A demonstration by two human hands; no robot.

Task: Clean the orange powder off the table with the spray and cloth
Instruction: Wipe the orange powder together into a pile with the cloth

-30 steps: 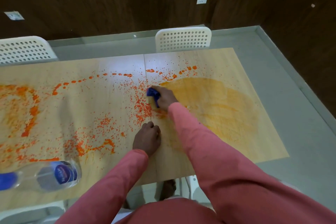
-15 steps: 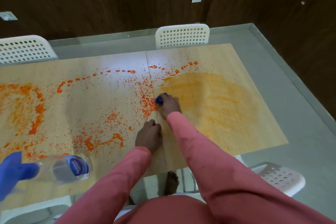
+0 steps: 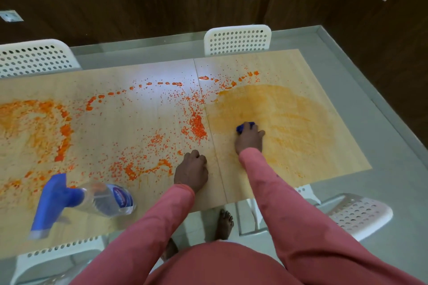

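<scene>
Orange powder lies scattered over the left and middle of the light wooden table. The right part carries a pale orange smear. My right hand grips a blue cloth and presses it onto that smear. Only the cloth's far edge shows past my fingers. My left hand rests on the table near the front edge as a loose fist, holding nothing. A clear spray bottle with a blue trigger head lies on its side at the front left.
White perforated chairs stand around the table: far side, far left, near right and front left. A seam splits the tabletop in two. Dark wood walls rise behind. Bare feet show below the front edge.
My right hand has slid the cloth to the right, from the seam into the smeared patch. The left hand has stayed put. The view has shifted, showing more of the spray bottle.
</scene>
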